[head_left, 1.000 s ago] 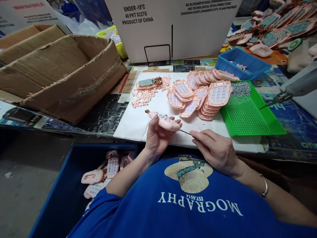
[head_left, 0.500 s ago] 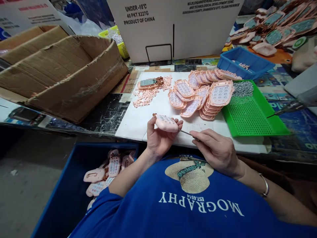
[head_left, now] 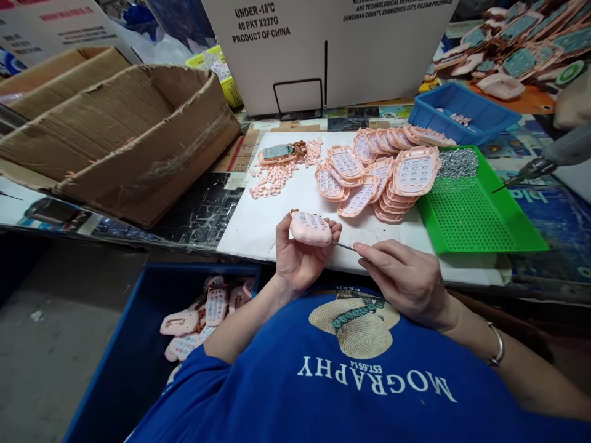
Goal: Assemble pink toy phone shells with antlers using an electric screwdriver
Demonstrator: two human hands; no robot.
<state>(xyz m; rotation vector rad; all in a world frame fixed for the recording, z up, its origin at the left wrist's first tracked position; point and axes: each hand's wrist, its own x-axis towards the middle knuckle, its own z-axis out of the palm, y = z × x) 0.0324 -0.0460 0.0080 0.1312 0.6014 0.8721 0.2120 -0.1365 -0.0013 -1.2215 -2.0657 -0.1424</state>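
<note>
My left hand (head_left: pixel 300 261) is closed around a rounded pink keypad toy (head_left: pixel 310 230), its button face tilted up. Between the thumb and fingers of my right hand (head_left: pixel 410 277) is a thin metal tool (head_left: pixel 344 246). Its far end meets the toy's right edge, and the tip is hidden there. Just beyond my hands, pink casing halves with button pads (head_left: pixel 415 172) lie stacked on a white sheet (head_left: pixel 249 224). To their left, an opened casing with a green circuit board (head_left: pixel 277 152) rests among small pink pieces (head_left: pixel 272 180).
A green tray (head_left: pixel 484 215) with silver screws (head_left: pixel 457 165) stands at right, below a blue basket (head_left: pixel 462 117). An electric screwdriver (head_left: pixel 549 161) points in from the right. A cardboard box (head_left: pixel 152 147) stands left; a blue bin (head_left: pixel 124 344) below holds finished-looking pink toys (head_left: pixel 215 307).
The view has shifted slightly. My hands keep nearly the same pose, with the toy's button face tipped a little more toward me.
</note>
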